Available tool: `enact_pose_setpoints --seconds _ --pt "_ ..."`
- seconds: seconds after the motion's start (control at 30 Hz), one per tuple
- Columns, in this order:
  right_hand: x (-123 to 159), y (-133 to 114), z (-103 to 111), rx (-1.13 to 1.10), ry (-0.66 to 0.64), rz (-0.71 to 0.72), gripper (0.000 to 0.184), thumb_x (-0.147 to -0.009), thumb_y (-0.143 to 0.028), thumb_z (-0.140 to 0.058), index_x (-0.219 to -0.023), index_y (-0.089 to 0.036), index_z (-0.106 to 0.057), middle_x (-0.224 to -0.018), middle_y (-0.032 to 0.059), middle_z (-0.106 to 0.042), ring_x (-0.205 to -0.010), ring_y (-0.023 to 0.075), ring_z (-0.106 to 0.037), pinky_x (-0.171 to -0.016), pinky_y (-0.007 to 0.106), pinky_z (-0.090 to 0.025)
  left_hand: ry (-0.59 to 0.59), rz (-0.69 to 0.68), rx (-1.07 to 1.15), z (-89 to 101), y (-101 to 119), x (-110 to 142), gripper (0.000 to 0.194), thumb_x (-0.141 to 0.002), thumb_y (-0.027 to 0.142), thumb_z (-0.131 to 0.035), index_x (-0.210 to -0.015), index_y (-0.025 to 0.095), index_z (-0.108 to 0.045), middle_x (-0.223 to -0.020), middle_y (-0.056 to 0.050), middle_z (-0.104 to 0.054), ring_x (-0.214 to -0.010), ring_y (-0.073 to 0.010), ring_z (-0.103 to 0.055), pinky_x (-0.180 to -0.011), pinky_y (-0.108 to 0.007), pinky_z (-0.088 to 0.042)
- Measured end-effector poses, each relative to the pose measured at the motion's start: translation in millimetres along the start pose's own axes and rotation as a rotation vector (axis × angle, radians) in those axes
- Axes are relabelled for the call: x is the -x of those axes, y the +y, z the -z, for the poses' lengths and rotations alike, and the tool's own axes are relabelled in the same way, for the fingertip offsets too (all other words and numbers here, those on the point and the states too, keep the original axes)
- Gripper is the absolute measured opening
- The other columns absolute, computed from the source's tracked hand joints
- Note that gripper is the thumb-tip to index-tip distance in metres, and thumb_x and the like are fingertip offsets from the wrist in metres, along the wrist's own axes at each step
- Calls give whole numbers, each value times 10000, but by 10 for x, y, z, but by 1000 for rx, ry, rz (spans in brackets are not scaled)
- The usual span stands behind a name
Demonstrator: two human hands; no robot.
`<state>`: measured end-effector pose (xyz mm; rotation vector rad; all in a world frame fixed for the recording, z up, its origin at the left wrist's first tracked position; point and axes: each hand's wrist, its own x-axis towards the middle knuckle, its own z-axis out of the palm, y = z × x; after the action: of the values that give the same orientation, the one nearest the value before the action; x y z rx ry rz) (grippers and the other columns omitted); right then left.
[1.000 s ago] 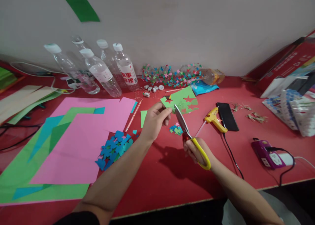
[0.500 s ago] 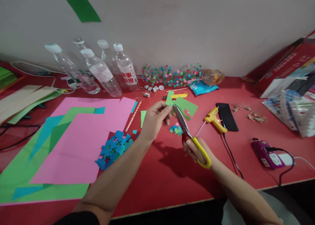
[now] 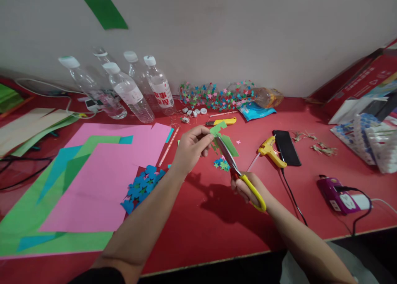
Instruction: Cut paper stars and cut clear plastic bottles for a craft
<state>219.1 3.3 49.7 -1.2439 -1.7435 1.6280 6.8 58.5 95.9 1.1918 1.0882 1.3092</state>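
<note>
Between thumb and fingers, my left hand (image 3: 194, 147) pinches a piece of green paper (image 3: 230, 146) with cut-out gaps, held above the table. My right hand (image 3: 246, 186) grips yellow-handled scissors (image 3: 228, 153), whose blade tips touch the paper beside my left fingertips. Below the blades lies a small pile of paper stars (image 3: 221, 164) in green, blue and pink. A single pink star (image 3: 238, 142) sits to the right of the paper. Left of my left forearm is a heap of blue paper scraps (image 3: 143, 188), partly hidden by the arm.
Large pink sheets (image 3: 89, 184) cover the left side. Several plastic bottles (image 3: 130, 93) stand at the back. A star-covered bottle (image 3: 217, 95) lies by the wall, near a yellow utility knife (image 3: 226, 121). To the right are a glue gun (image 3: 271, 151), a phone (image 3: 287, 147) and a purple power adapter (image 3: 336, 195).
The green paper has been turned in my left hand, its broad part swinging downward, so the utility knife and a pink star show. The scissors stay nearly in place.
</note>
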Motion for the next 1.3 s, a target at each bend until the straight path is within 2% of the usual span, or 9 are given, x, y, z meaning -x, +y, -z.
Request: enact_pose_setpoints --seconds 0.2,0.43,0.63,0.8,1.03,1.17,1.3 --pt "-3 30 22 19 -23 10 649 -750 -835 -459 -669 -191 -466 -522 -43 -445 -383 58 -365 -385 222 -269 -67 -2 -77 89 59 -17 129 -787 249 -603 -684 186 -556 -481 67 -463 -395 -41 -422 -409 -162 -333" --pt "-2 33 34 37 -39 11 656 -760 -829 -448 -680 -179 -493 -564 -22 -488 -394 55 -378 -381 219 -281 -109 19 -101 108 123 -9 125 -776 246 -611 -677 186 -565 -479 62 -459 -394 -47 -413 -419 -176 -329" --pt "0 -1 10 30 3 -111 670 -724 -840 -439 -656 -178 -512 -526 -4 -529 -331 52 -382 -344 207 -301 -124 16 -120 113 130 -14 114 -780 248 -608 -691 185 -573 -490 63 -458 -402 -48 -415 -424 -177 -329" --pt "-4 -9 -3 51 31 -194 602 -731 -775 -477 -613 -185 -505 -502 0 -554 -302 47 -382 -323 194 -301 -140 14 -137 146 146 -7 110 -784 251 -606 -697 187 -580 -491 65 -457 -401 -49 -415 -425 -181 -331" --pt "-2 21 7 7 -2 -62 648 -727 -820 -476 -651 -178 -511 -523 -12 -527 -336 46 -385 -341 197 -292 -163 10 -143 149 136 -4 106 -786 243 -614 -696 189 -594 -512 58 -481 -401 -47 -429 -412 -181 -335" --pt "0 15 -1 19 22 -98 646 -729 -821 -471 -638 -181 -505 -522 -6 -542 -323 46 -380 -337 201 -292 -174 3 -138 133 139 -8 124 -789 242 -614 -680 189 -586 -514 55 -492 -397 -45 -430 -404 -181 -329" --pt "6 -20 -8 34 28 -155 565 -772 -734 -486 -615 -192 -505 -455 -25 -510 -303 51 -359 -335 202 -304 -159 9 -132 122 143 -5 126 -785 237 -614 -670 193 -587 -503 53 -497 -392 -48 -427 -402 -183 -330"
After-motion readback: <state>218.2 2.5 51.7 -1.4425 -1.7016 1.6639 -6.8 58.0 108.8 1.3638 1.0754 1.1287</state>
